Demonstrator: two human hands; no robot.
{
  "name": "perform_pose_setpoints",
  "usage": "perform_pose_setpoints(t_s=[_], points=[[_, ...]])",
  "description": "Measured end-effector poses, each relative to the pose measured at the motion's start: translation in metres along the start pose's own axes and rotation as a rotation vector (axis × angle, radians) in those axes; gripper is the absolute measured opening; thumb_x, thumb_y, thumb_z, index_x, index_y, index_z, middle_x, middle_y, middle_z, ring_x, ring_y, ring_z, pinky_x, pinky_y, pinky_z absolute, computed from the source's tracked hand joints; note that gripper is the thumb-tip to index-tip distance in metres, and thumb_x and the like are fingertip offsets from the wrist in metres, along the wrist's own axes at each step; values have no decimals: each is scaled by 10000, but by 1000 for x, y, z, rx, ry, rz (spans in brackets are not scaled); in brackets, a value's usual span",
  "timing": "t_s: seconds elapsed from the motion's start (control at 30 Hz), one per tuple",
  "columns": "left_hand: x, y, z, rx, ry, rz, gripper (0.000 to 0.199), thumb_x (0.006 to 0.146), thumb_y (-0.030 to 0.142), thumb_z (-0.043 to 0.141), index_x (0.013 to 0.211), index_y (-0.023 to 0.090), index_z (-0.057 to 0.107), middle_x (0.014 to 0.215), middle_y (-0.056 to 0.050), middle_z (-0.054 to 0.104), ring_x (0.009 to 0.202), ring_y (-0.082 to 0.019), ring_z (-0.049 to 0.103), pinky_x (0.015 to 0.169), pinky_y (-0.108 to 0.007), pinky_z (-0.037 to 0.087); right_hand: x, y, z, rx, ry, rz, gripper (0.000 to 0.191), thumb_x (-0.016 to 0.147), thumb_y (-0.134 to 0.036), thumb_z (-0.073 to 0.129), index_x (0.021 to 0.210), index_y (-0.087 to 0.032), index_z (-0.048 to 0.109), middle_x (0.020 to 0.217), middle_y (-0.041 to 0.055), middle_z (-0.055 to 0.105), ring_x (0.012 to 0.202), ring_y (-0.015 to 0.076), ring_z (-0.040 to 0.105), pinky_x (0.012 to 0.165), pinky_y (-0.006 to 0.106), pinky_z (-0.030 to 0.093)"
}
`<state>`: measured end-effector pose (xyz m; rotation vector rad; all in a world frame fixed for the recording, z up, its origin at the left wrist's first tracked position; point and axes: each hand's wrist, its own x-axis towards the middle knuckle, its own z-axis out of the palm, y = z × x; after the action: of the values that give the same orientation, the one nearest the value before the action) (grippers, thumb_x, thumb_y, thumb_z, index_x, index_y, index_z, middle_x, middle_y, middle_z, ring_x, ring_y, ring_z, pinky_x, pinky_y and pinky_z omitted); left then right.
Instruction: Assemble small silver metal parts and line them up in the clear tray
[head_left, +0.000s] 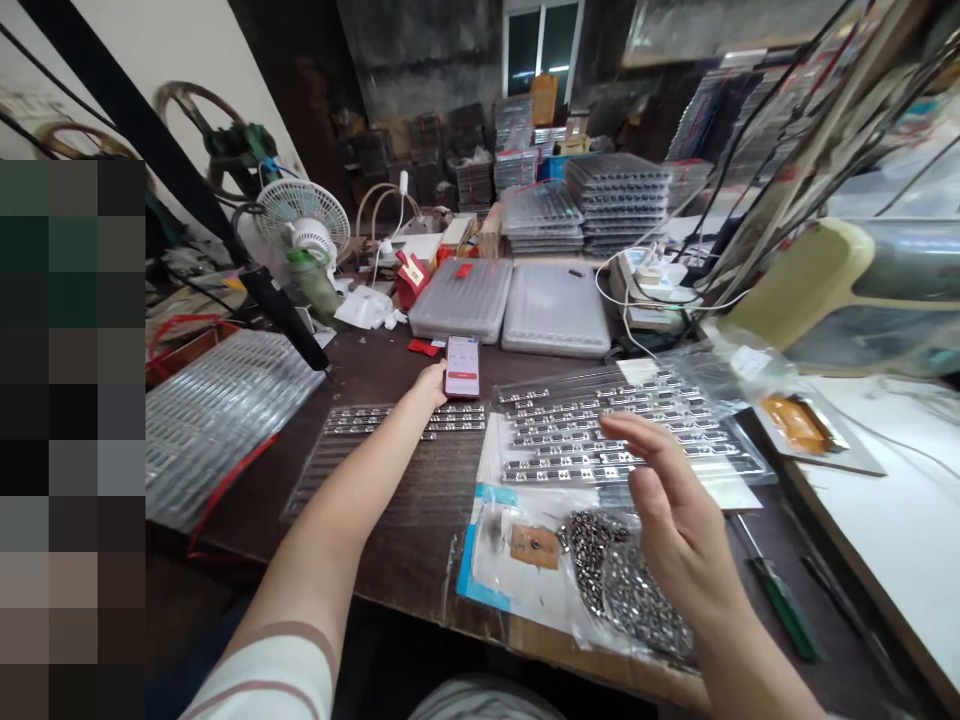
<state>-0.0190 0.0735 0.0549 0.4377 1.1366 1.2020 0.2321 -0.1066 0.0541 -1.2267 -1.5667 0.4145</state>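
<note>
Reference: clock positions are read from the middle of the bench (409,565), twelve pointing away from the person.
Phone: the phone (463,366) is at twelve o'clock, just past the far edge of the left tray (439,480). Its lit screen faces the person, presumably for reading; the characters are too small to make out.
Left hand: the left hand (433,385) grasps the phone by its left edge; fingers behind it are hidden. The side grip appears to leave the screen uncovered.
Right hand: the right hand (679,520) is released, fingers half curled and holding nothing. It shows at three o'clock, in front of the right tray (754,462) and the bag of metal pieces (611,575); contact cannot be confirmed.
Left tray: at eleven o'clock; its far channels carry parts, the nearer ones look bare.
Right tray: at two o'clock; small metal parts (555,472) sit in parallel rows, the channels apparently keeping them aligned.
Loose stock: the bag lies at three o'clock near the bench's front edge, probably for easy reach.
Tool: a green-handled tool (786,610) lies right of the bag, handle toward the person, which would suit a quick pick-up.
Far side: pale tray piles (461,305) stand at twelve o'clock; a fan (304,215) at eleven.
</note>
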Motion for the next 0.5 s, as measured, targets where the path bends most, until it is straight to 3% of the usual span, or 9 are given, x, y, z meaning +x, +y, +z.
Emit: perform_pose_setpoints(t_s=[0.1,0.2,0.3,0.5], points=[[54,-36,16,60,-5,-93,334,904,325,548,1172,126,548,1155,-107,584,987,-211,603,834,-411,529,-13,9,0,-28,-29,7,325,945,-398,376,1206,-282,530,1246,52,535,1226,204,457,1012,403,389],[84,-40,16,90,-24,-64,282,935,305,477,1070,86,592,1006,-122,657,888,-219,652,776,-381,549,-19,17,5,-52,-27,10,310,946,-378,374,1197,-282,529,1236,55,539,1208,201,474,993,397,404],[97,-37,22,120,-35,35,276,924,308,496,1057,86,593,951,-120,675,834,-223,672,738,-373,558,-22,23,11,-94,-33,9,305,947,-365,369,1196,-286,526,1235,55,543,1199,198,489,956,380,431],[110,-43,32,296,-5,308,341,903,334,548,1186,143,542,1168,-97,578,994,-205,597,836,-411,527,-31,26,17,-189,-81,-34,294,944,-346,384,1188,-273,530,1223,63,563,1165,193,525,935,368,455]])
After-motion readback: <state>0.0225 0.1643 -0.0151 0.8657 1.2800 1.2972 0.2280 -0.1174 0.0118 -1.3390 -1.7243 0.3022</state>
